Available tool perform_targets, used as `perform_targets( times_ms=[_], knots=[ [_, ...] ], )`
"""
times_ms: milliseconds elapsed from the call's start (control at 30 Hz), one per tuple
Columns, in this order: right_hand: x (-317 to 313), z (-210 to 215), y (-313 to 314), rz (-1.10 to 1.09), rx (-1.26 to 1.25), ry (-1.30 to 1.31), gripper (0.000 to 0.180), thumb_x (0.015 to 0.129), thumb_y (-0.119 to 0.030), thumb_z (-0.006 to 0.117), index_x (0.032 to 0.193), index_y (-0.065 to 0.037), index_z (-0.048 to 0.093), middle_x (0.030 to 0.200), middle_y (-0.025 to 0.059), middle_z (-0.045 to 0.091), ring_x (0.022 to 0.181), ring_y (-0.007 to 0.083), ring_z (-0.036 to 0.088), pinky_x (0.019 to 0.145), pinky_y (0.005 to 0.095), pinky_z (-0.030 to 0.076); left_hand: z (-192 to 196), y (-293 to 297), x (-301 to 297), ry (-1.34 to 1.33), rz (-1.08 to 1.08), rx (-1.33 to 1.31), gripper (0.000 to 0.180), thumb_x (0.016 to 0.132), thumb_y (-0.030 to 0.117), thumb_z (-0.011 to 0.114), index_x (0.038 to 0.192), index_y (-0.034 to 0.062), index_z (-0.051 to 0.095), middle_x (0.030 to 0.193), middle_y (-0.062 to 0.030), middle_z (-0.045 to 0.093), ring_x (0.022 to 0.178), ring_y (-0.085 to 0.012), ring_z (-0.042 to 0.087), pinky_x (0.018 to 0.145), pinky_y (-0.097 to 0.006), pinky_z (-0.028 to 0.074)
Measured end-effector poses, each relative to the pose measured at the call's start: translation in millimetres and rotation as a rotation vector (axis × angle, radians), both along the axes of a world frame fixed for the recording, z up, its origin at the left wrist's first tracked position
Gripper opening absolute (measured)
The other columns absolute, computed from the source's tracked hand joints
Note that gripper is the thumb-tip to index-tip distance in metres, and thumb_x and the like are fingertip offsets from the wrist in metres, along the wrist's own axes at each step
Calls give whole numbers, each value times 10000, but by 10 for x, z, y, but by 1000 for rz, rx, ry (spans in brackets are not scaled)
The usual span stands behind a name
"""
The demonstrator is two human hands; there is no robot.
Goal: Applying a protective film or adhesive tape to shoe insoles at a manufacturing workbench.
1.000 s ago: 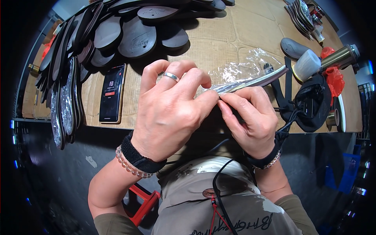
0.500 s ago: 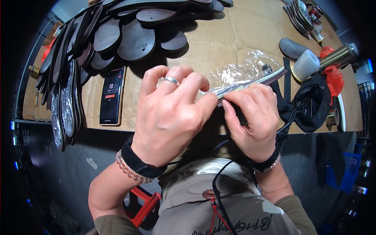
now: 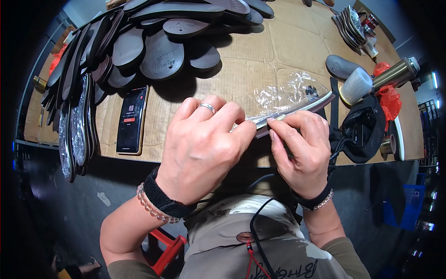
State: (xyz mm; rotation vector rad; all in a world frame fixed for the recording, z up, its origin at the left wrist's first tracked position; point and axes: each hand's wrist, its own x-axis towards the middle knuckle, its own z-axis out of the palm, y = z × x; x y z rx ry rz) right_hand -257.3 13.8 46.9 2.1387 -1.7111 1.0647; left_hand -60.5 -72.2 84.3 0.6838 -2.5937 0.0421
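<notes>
The thin sole (image 3: 297, 112), with clear plastic (image 3: 278, 98) on it, is over the front part of the desk (image 3: 297, 56). The left hand (image 3: 200, 145) holds its left end. The right hand (image 3: 304, 151) has finger and thumb close together at its edge (pinching or not, I can't tell). It's probably light and bendy, the plastic slippery; the edges seem best to hold.

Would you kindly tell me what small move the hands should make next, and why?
Probably slide the right hand a little rightward along the thin curved piece, with the left hand steadying it: both hands' fingertips sit close together there, while the piece's right end extends unheld, with crumpled clear film along its far side.
</notes>
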Motion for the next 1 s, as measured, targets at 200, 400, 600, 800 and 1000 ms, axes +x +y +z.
perform_targets(
  times_ms=[200, 400, 600, 800, 1000],
  knots=[
    [-2, -13, 2, 1, 1, 34, 300, 784, -34, 805, 1082, -33, 774, 985, 71, 648, 979, 276, 638, 886, 436, 472, 4, -1, -7, -10, -3, 13, 157, 805, 112, 769, 959, 129, 748, 947, 11, 689, 940, -204, 642, 793, -364, 472],
    [-27, -20, 10, 37, -3, 45, 312, 767, -75, 818, 1077, -62, 782, 1000, 65, 631, 990, 283, 630, 905, 441, 459, 18, -5, -15, -30, 5, -7, 162, 800, 114, 767, 961, 129, 749, 947, 13, 697, 933, -202, 645, 787, -359, 475],
    [-14, -20, 2, 27, 12, 42, 289, 774, -101, 818, 1060, -71, 781, 1003, 65, 627, 996, 284, 626, 911, 442, 455, 29, -3, -28, -51, 11, -17, 168, 797, 119, 761, 964, 132, 750, 959, 11, 700, 951, -201, 648, 806, -361, 480],
    [-13, -19, 7, 31, 9, 44, 296, 769, -108, 823, 1060, -69, 782, 1008, 73, 628, 999, 291, 624, 910, 449, 461, 38, 19, -33, -73, 22, -29, 158, 810, 137, 747, 968, 135, 752, 970, 14, 697, 964, -199, 647, 820, -361, 482],
    [-25, -41, 18, 46, 4, 64, 309, 772, -135, 829, 1072, -71, 791, 1022, 85, 633, 1023, 295, 619, 922, 467, 460, 54, 30, -35, -104, 27, -42, 155, 824, 147, 736, 978, 142, 751, 974, 17, 696, 970, -199, 644, 827, -361, 480]
  ],
)
